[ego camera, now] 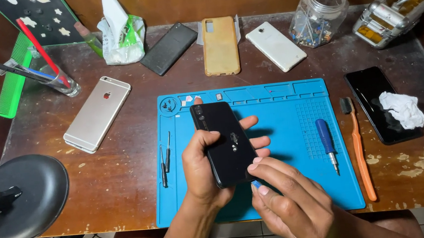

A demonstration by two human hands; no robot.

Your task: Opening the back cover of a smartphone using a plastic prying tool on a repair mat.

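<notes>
My left hand [204, 167] grips a black smartphone [223, 141] back side up, held above the blue work mat [286, 121]. My right hand [289, 200] is at the phone's lower right corner, its fingers pinching a small blue pick [256, 184] against the phone's edge. Small dark bits lie on the phone's back.
On the mat lie two thin screwdrivers [165, 158] and a blue-handled screwdriver [327, 143]. An orange toothbrush [361, 150], a black phone with a crumpled tissue [402, 108], a silver phone [97, 114], three more phones [220, 45], a jar [319, 14], a lamp base [21, 199] surround it.
</notes>
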